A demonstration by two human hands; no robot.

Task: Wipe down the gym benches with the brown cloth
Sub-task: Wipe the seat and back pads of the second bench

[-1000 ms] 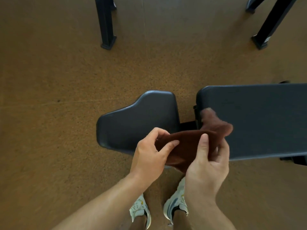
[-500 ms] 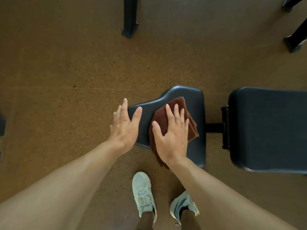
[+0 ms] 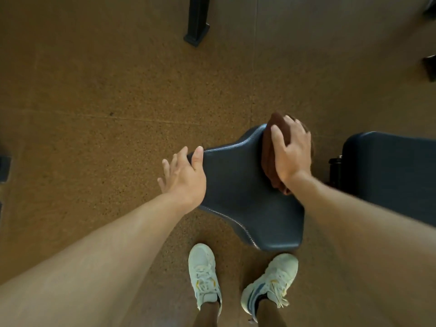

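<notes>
Wiping the seat pad (image 3: 245,192) w/ the cloth (image 3: 267,149), pressed flat under the right hand (image 3: 291,153), fingers spread, at the pad's far edge. Left hand (image 3: 185,177) braces the pad's narrow end, fingers apart. Back pad (image 3: 389,168) beside the seat looks untouched; most work prob. left

Dim, warm light; soft sheen on the seat pad (image 3: 245,185), motion blur throughout, wide-angle bending at edges.
</notes>
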